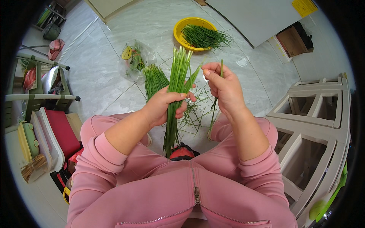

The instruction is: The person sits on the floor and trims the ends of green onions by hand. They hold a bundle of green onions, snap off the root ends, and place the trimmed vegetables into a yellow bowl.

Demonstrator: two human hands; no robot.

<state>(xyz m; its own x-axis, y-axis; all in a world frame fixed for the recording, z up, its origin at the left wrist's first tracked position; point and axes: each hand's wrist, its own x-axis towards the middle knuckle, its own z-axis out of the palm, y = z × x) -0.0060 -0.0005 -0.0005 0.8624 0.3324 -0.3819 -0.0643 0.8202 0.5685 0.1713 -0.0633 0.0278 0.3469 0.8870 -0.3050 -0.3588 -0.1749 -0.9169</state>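
Observation:
My left hand (166, 104) is wrapped around a bundle of garlic chives (178, 77), its pale cut ends pointing away from me and the dark leaf tips hanging between my knees. Just right of the bundle, my right hand (225, 85) holds a thin chive strand (221, 67) that trails down past the wrist. Another pile of chives (155, 79) rests on the floor beyond my left hand. Loose chive scraps (195, 114) are scattered on the tiles below both hands.
A yellow basin (177, 31) with chives (202, 36) stands farther off, near a clear plastic bag (146, 54). Folded wooden chairs (310, 131) lean at the right. Shelving (42, 97) and a red board (61, 131) stand at the left.

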